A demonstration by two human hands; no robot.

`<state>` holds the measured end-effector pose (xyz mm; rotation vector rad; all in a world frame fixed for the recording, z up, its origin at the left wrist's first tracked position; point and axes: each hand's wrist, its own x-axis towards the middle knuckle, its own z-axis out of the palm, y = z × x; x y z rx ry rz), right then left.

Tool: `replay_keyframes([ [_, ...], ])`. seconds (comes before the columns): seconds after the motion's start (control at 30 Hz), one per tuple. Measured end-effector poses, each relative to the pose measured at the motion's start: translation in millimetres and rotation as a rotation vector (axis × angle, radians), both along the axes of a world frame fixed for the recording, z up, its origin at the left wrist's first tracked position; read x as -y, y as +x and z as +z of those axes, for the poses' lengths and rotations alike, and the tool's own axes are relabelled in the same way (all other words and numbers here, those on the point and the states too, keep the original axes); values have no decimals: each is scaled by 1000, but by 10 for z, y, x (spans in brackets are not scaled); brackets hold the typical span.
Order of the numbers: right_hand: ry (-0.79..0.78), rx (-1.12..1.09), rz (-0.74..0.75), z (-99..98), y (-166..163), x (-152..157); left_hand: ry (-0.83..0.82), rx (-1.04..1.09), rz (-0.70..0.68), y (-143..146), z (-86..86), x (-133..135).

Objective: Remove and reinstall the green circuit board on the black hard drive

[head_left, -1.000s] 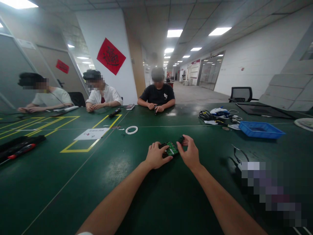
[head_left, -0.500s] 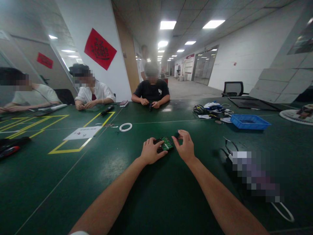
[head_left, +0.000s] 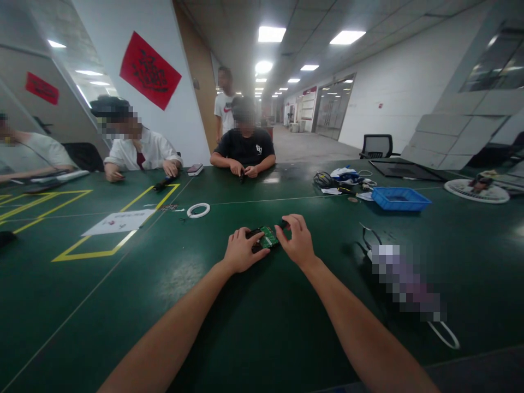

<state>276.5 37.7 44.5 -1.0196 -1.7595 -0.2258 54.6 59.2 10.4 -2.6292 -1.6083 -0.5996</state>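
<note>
On the green table, a dark device with a green circuit board (head_left: 269, 237) lies in front of me. My left hand (head_left: 242, 250) grips it from the left, its thumb and fingers apart over the casing and covering part of it. Just right of the board, my right hand (head_left: 297, 238) pinches a small black piece (head_left: 282, 224) between thumb and fingers. The piece is held close to the board's right edge; whether they touch I cannot tell. Most of the piece is hidden by the fingers, and its kind does not show.
A white ring (head_left: 198, 210) and a paper sheet (head_left: 117, 222) lie left of my hands. Farther right are tangled cables (head_left: 323, 179), a blue tray (head_left: 401, 199) and a blurred-out item with a white strap (head_left: 444, 334). Several people sit across the table; one person (head_left: 225, 106) stands behind.
My view has swung right, so everything sits farther left in the picture. Both hands keep much the same hold. A person in white across the table now has a hand at a black object.
</note>
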Motion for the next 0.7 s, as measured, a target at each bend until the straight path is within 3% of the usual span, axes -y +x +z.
replay_keyframes([
  [0.13, -46, -7, 56, -6, 1, 10, 10, 9, 0, -1, -32, -14],
  [0.7, -110, -70, 44, -13, -9, 9, -6, 2, 13, 4, 3, -2],
])
